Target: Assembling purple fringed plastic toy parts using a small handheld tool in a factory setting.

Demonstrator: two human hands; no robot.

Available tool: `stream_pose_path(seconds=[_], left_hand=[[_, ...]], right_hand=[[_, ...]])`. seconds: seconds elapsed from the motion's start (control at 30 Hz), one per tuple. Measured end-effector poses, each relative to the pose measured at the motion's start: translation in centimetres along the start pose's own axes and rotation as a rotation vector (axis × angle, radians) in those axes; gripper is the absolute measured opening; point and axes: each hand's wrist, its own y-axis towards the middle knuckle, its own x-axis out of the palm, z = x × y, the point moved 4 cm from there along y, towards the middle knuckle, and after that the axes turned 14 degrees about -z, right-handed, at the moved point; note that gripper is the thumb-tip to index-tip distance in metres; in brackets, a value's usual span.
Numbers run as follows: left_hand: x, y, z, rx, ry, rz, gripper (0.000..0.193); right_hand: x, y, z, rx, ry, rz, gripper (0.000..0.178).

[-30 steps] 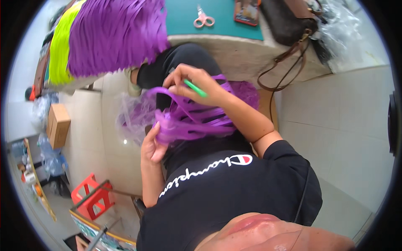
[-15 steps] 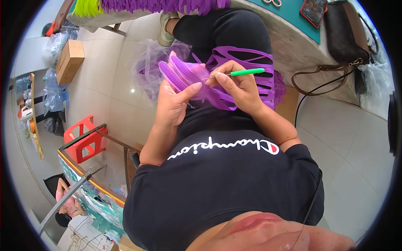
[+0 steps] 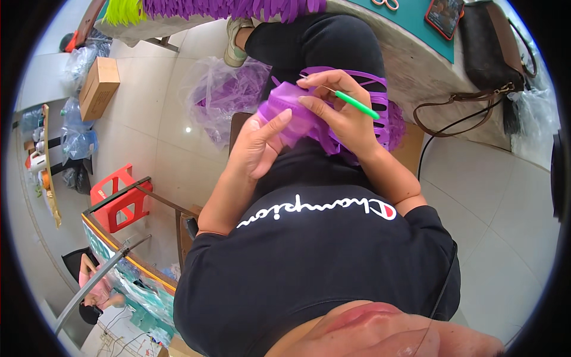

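Note:
My left hand (image 3: 262,146) pinches a soft, translucent purple plastic piece (image 3: 284,102) with a ribbed band, thumb on top and fingers underneath. The piece is slightly smeared by motion. In my right hand (image 3: 351,116) is a thin metal pick with a green handle (image 3: 358,105); its handle slants across the fingers and its tip is partly hidden. That hand's fingertips are close against the purple piece's right side. More purple plastic with long cut-out slots (image 3: 376,98) drapes over my thigh, just beyond the right hand.
A clear bag of purple pieces (image 3: 223,98) lies on the floor. The table bears purple strips (image 3: 238,7), a teal mat (image 3: 410,24), a phone (image 3: 444,16) and scissors handles (image 3: 386,3). A brown handbag (image 3: 491,47) is at right. A red stool (image 3: 122,199) and a seated person (image 3: 98,285) are at left.
The purple piece has turned and bunched up between my hands. My right hand has shifted, and the green handle has swung from nearly level to slanting down to the right.

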Motion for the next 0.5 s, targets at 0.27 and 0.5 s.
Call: stream_pose_path(seconds=[0.27,0.5], left_hand=[[-0.4,0.0,-0.5,0.057,0.14,0.073,0.021],[0.1,-0.2,-0.3,0.114,0.202,0.106,0.019]], right_hand=[[0.0,-1.3,-0.6,-0.174,0.167,-0.064,0.017],[0.7,-1.6,0.4,-0.015,0.167,-0.056,0.016]])
